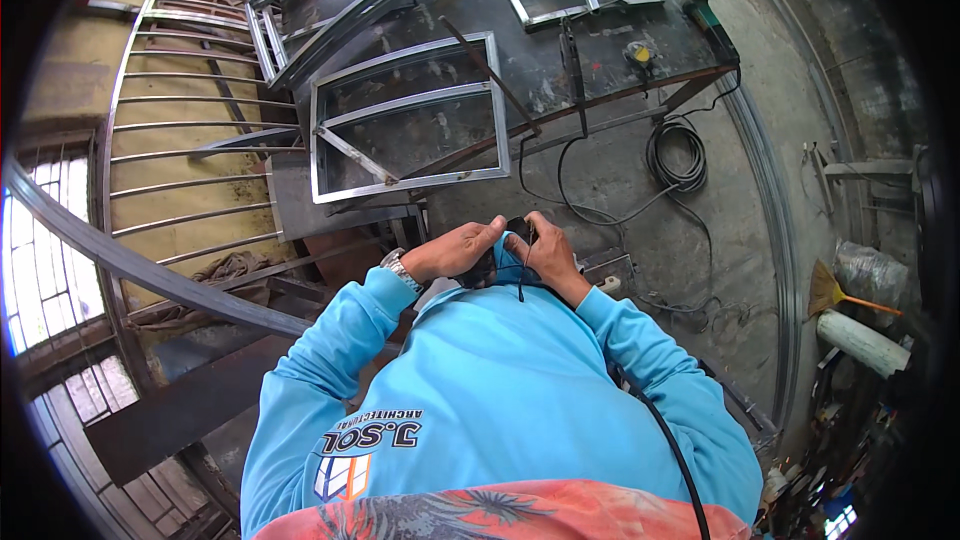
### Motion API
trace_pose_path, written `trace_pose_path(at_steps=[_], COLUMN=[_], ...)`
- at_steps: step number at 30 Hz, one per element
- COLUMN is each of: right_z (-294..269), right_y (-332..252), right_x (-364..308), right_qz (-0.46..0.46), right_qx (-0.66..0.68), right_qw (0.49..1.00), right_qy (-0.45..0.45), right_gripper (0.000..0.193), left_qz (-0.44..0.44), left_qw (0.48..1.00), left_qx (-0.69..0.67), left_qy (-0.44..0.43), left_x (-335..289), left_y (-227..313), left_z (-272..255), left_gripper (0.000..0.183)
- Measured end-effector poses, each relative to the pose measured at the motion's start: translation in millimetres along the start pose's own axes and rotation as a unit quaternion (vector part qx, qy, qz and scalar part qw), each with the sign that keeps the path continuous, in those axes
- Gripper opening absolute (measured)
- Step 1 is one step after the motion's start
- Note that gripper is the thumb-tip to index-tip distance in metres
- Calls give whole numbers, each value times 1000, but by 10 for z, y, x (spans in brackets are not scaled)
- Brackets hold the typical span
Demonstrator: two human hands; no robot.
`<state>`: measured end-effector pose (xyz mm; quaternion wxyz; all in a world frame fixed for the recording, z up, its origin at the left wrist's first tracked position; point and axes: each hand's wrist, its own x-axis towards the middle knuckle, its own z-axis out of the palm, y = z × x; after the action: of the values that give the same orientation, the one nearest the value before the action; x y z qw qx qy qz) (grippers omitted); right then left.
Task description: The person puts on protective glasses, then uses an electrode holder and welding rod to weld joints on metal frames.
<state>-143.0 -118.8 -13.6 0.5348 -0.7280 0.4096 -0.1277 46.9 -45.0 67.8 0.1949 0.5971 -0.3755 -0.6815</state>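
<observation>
While both hands are held close together in front of the blue shirt (pixel 520 370), a small dark item (pixel 517 227) is kept between them, just above the hem, with thin black cords (pixel 522 282) hanging below. It is pinched in the narrow grip of the right hand (pixel 552 255); whether it is also held by the left hand (pixel 462 248), whose fingers are curled beside it, cannot be told. Beyond them, a rectangular metal frame (pixel 501 130) is laid along the bench (pixel 535 60), an angle grinder (pixel 705 15) is set near its right corner, and a black cable (pixel 683 182) is coiled on the floor (pixel 745 240).
</observation>
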Motion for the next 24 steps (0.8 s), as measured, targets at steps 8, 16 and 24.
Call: trace_pose_path(at_steps=[8,16,24], right_z=[-183,-353,207], right_y=[199,77,-110], right_x=[55,170,420], right_qz=[55,25,12], right_qx=[140,140,204], right_qw=[988,990,971], right_qy=[-36,-22,125], right_gripper=[40,39,31], left_qz=[-20,19,50], left_qw=[996,998,966], left_qx=[76,20,217], left_qy=[-52,-63,-132], left_x=[137,326,290], left_y=[221,268,354], left_z=[-168,-316,-793], left_gripper=[77,79,74])
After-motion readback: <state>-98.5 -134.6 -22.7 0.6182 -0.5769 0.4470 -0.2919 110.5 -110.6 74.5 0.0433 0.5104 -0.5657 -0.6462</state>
